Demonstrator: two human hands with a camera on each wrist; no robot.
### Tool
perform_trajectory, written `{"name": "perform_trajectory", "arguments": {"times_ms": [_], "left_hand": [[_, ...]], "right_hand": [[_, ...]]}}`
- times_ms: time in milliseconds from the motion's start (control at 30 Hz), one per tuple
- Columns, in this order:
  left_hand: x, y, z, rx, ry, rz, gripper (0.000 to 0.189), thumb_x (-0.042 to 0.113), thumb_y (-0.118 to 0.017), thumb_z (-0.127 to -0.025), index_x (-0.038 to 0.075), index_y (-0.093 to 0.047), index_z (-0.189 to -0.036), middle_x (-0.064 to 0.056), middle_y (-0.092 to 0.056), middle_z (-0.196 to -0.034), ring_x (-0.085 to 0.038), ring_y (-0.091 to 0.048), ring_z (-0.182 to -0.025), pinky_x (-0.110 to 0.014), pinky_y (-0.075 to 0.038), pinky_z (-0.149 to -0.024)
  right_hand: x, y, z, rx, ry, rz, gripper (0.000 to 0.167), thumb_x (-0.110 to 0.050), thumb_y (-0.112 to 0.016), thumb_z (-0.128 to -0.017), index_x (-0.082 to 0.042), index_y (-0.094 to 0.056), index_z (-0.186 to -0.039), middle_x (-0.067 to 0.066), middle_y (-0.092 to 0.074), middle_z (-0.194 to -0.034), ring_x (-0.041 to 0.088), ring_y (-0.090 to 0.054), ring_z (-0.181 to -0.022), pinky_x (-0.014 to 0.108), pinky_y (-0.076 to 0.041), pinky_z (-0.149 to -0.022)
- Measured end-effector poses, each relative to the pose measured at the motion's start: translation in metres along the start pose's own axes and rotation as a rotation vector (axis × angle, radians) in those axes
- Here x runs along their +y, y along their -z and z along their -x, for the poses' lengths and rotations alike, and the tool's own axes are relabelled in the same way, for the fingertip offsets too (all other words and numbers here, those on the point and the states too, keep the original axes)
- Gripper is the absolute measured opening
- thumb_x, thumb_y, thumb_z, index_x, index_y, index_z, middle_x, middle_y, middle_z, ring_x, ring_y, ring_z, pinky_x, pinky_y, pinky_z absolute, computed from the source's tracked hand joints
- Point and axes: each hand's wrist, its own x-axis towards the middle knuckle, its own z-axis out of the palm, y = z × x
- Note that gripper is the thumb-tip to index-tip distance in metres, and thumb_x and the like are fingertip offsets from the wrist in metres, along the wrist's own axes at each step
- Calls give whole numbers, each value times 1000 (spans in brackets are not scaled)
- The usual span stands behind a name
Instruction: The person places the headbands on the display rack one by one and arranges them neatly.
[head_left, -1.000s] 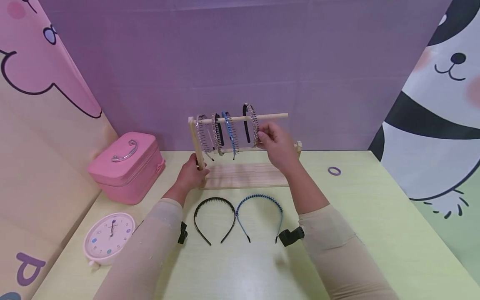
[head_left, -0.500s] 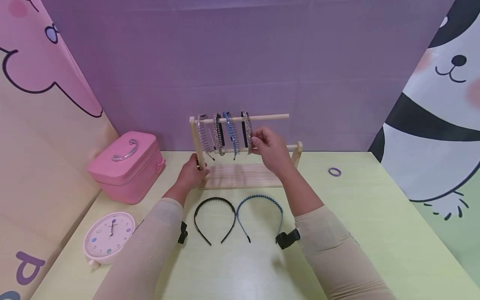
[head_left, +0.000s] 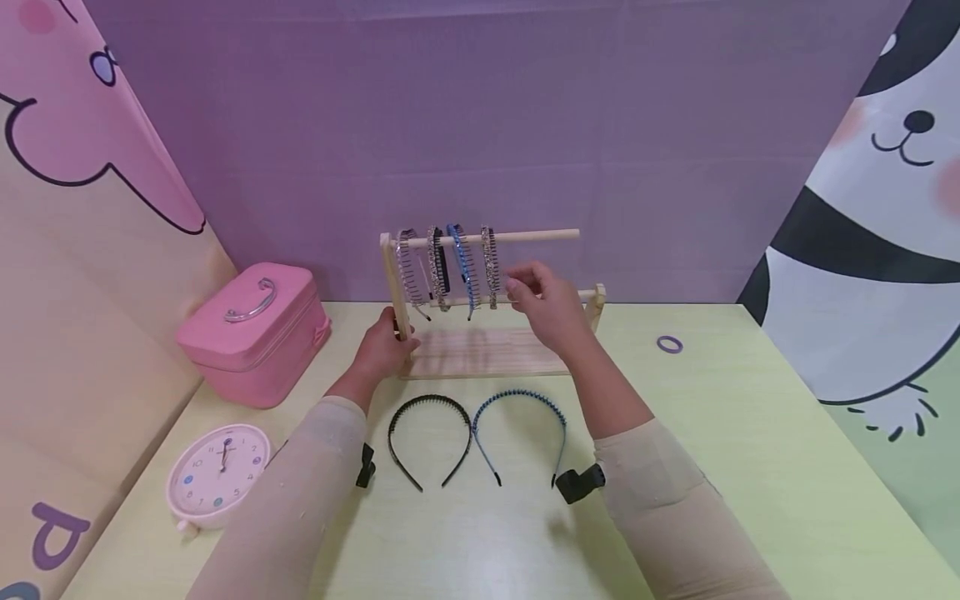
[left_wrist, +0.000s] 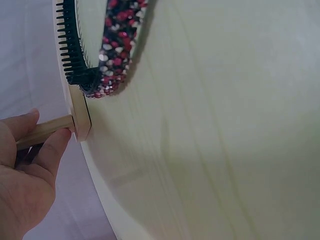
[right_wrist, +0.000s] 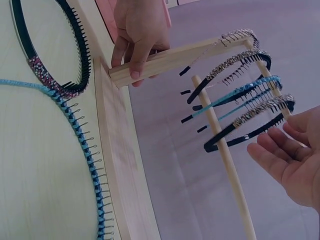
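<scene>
My left hand (head_left: 381, 348) grips the left upright (left_wrist: 49, 130) of a wooden headband stand (head_left: 480, 354), thumb on one side and fingers on the other. Four-ish headbands hang from its upper rod; several are rhinestone-covered, including a blue one (head_left: 463, 267). The rightmost glittery headband (head_left: 491, 267) hangs closest to my right hand (head_left: 551, 308). In the right wrist view, that hand's fingers (right_wrist: 272, 157) are loosely bent beside it and hold nothing. On the table in front lie a black toothed headband (head_left: 429, 399) and a blue beaded headband (head_left: 519, 392).
A pink case (head_left: 251, 333) with a silver handle stands at the left. In front of it is a pink clock (head_left: 219, 475). A purple ring (head_left: 670, 344) lies right of the stand on the pale table (head_left: 750, 467). A purple cloth (head_left: 480, 108) hangs behind.
My right hand has slid the glittery headband left along the upper rod and let go of it. The fingers now stand slightly apart from it. My left hand stays on the upright.
</scene>
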Motion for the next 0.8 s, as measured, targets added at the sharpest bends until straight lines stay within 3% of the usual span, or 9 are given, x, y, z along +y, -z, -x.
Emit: {"name": "perform_trajectory", "arguments": {"times_ms": [133,233,433,600,800], "left_hand": [[-1,0,-1,-1,1,2,43,13,-66,-94,8,-40,-127,-13,-59,-125,-29,-56,-122,-47,-46,-101],[-4,-1,-3,0,-7,6,43,13,-66,-94,8,-40,-127,-13,-59,-125,-30,-57,-121,-47,-46,-100],[-6,0,-5,-5,-16,8,43,14,-66,-94,8,-39,-128,-13,-58,-123,-31,-57,-121,-47,-48,-99],[-5,1,-4,-5,-12,8,44,13,-65,-94,8,-39,-129,-13,-58,-124,-31,-57,-122,-47,-47,-100],[-3,1,-3,-5,-7,7,44,13,-66,-94,8,-39,-128,-13,-58,-125,-30,-57,-122,-46,-47,-99]], "right_hand": [[4,4,8,9,-30,-9,30,-26,-53,-102,-6,-54,-125,16,-59,-112,30,-61,-104,36,-56,-88],[8,4,16,-38,-75,31,28,-28,-53,-102,-7,-55,-121,16,-60,-110,32,-62,-103,38,-57,-86],[22,-10,33,-261,-209,170,23,-34,-58,-99,-13,-60,-109,9,-63,-96,31,-65,-93,39,-58,-77],[32,-31,43,-454,-308,278,31,-38,-61,-97,-8,-61,-103,14,-65,-93,25,-65,-75,41,-58,-73],[44,-54,49,-556,-377,371,33,-37,-66,-94,-4,-62,-96,14,-67,-86,21,-62,-65,36,-57,-64]]}}
